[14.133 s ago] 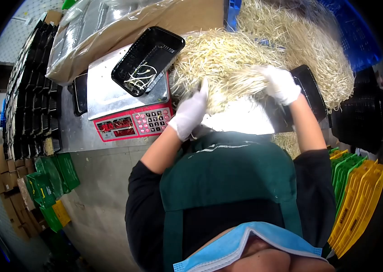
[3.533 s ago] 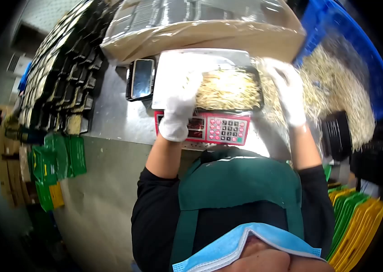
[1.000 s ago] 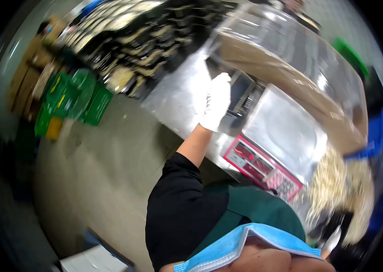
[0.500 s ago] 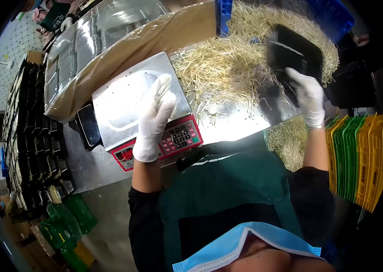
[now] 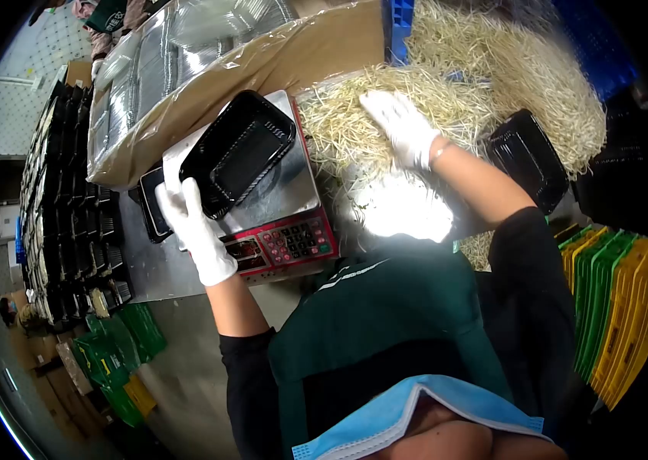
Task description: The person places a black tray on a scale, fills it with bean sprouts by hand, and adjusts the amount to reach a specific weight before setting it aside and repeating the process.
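Observation:
My left hand, in a white glove, grips the left edge of an empty black plastic tray. The tray is tilted over the metal platform of a red-framed scale, whose keypad faces me. Resting on a loose heap of pale bean sprouts, my right hand is gloved too, its fingers stretched out and nothing visibly held. A second black tray leans at the right side of the sprouts.
A phone lies left of the scale. Behind stands a plastic-lined carton of clear lids. Stacked black trays rise at the left; green and yellow crates are at the right. Another person's sleeve shows at the top left.
A black tray is now over the scale in my left hand, which had been above the bare platform. My right hand has left the tray it held and moved left onto the sprouts.

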`<action>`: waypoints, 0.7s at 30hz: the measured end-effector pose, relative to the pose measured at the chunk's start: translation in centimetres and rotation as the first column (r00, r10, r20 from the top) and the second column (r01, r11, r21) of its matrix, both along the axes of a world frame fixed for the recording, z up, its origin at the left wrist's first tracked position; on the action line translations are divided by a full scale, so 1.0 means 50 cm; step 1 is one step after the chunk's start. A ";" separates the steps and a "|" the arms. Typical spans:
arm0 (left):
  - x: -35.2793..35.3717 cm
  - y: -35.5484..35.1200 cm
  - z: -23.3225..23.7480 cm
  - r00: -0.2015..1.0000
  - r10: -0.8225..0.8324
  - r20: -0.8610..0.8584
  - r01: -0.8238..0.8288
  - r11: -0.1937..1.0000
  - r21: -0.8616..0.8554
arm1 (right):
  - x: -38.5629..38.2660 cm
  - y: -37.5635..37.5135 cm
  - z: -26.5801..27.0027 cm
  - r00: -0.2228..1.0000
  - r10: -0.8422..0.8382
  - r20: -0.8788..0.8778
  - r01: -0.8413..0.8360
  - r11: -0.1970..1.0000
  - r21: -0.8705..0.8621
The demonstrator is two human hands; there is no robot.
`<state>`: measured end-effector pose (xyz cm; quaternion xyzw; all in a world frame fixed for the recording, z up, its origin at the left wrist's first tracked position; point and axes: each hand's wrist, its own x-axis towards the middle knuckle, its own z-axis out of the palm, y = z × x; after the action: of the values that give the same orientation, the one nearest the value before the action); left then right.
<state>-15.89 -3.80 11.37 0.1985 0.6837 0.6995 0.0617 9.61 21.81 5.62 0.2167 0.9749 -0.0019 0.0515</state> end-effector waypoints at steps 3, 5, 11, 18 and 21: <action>0.126 0.017 0.085 0.874 0.084 -0.479 -0.161 0.979 -0.121 | -0.036 0.107 0.026 0.972 -0.234 0.034 0.235 0.972 -0.017; 0.181 0.047 0.073 0.730 -0.171 -0.661 0.038 0.977 -0.211 | -0.022 0.159 0.051 0.953 -0.241 0.181 0.271 0.948 -0.165; 0.300 0.224 -0.107 0.350 -0.794 -0.498 0.133 0.568 -0.812 | 0.039 0.110 0.016 0.985 -0.154 0.075 0.169 0.952 -0.256; 0.280 0.391 -0.210 0.535 -0.817 -0.214 -0.143 0.163 -0.976 | 0.050 0.114 -0.002 0.998 -0.055 0.037 0.053 0.997 0.058; 0.282 0.388 -0.183 0.615 -0.779 -0.123 -0.065 0.105 -0.992 | 0.050 0.134 0.002 0.992 -0.097 0.087 0.105 0.989 -0.101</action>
<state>-1.78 15.61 2.22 0.5198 0.8453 -0.0427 0.1157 12.12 28.53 5.70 0.2626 0.9583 -0.0472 0.1025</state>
